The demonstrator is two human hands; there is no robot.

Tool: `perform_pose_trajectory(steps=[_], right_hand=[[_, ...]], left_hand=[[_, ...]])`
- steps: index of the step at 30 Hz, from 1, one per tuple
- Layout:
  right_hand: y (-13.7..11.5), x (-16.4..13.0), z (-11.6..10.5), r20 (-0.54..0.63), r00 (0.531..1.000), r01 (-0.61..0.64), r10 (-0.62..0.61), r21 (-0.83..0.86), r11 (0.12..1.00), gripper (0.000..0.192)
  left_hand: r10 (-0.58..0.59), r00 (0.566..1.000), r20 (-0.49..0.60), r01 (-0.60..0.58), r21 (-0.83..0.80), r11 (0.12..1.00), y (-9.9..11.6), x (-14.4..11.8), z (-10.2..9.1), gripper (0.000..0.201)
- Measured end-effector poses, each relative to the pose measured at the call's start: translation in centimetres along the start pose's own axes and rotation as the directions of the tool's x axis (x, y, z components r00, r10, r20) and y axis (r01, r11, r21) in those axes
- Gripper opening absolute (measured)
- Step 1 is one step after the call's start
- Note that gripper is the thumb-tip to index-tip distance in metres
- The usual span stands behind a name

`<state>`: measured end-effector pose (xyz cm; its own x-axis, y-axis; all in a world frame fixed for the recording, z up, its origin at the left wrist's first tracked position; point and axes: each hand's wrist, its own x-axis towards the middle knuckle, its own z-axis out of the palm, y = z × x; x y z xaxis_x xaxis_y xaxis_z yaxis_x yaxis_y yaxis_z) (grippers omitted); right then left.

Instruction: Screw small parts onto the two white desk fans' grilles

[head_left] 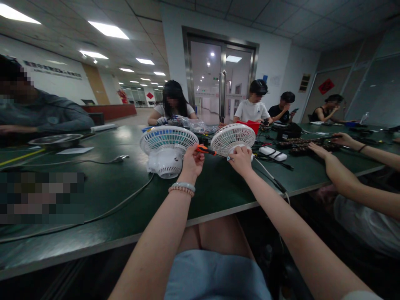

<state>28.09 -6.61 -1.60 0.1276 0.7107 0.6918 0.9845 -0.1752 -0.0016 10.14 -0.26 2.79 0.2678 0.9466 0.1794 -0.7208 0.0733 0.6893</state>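
A: What is sitting left of the hands?

B: A white desk fan (168,151) is lying just left of the left hand (191,163), its blue-trimmed grille tilting up. A grey cable (93,160) is trailing farther left across the dark green table (118,196).

A: And the left hand itself?

B: It is closing around the orange handle of a screwdriver (204,150). The shaft is running right toward the right hand (241,160), but the tip is too thin to make out.

A: Is the right hand gripping anything?

B: It is pressing against the lower rim of a second white fan (233,138), fingers curling narrow. Whether it is pinching something small there, I cannot tell; the knuckles are hiding that fan's base.

A: Beyond it?

B: A white power adapter (273,153) is lying just right of the right hand. Farther right, a neighbour's two hands (315,149) are reaching onto dark trays, and the body is being cut off by the frame edge.
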Motion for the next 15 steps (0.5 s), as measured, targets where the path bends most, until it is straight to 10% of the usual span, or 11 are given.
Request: perform_pose_trajectory(steps=[15], right_hand=[[-0.12,-0.03,-0.11,0.014,1.000,-0.006,0.006,-0.016,1.000,0.020]], left_hand=[[-0.013,1.000,-0.027,0.012,-0.025,1.000,0.16,-0.37,0.34,0.012]])
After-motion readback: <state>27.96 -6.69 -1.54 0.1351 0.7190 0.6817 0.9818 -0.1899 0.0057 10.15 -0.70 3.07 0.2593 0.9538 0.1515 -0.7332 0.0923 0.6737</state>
